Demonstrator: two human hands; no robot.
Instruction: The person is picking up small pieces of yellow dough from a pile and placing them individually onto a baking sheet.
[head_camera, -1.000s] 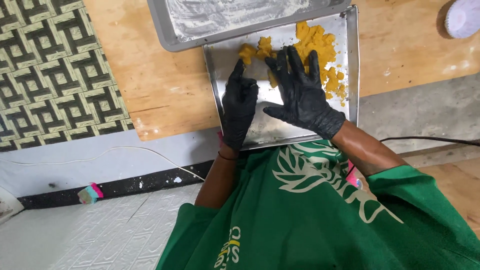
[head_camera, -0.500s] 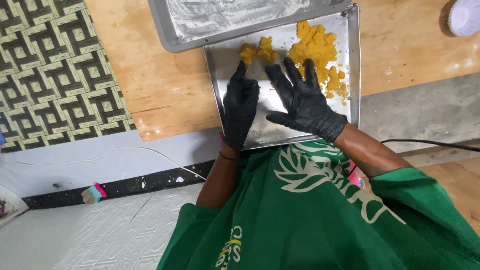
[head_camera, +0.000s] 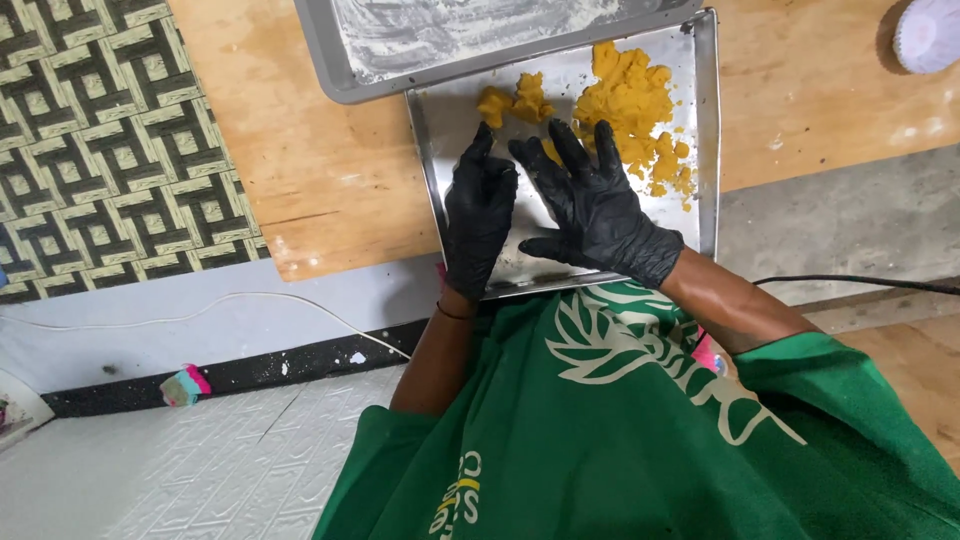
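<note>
Both hands are gloved in black and rest on a steel tray (head_camera: 700, 120) at the near edge of the wooden surface (head_camera: 300, 180). Left hand (head_camera: 478, 215) is held flat with fingers together, gripping nothing; right hand (head_camera: 592, 200) is spread wide, also empty, fingertips touching the yellow dough (head_camera: 625, 105). A smaller yellow lump (head_camera: 512, 100) lies just beyond the left fingertips. Gathering appears to be in hand; the scattered crumbs would need drawing inward from the tray's right edge.

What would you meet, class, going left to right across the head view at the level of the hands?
Patterned mat → wooden board → left hand → right hand → metal tray's right rim → grey floor.
</note>
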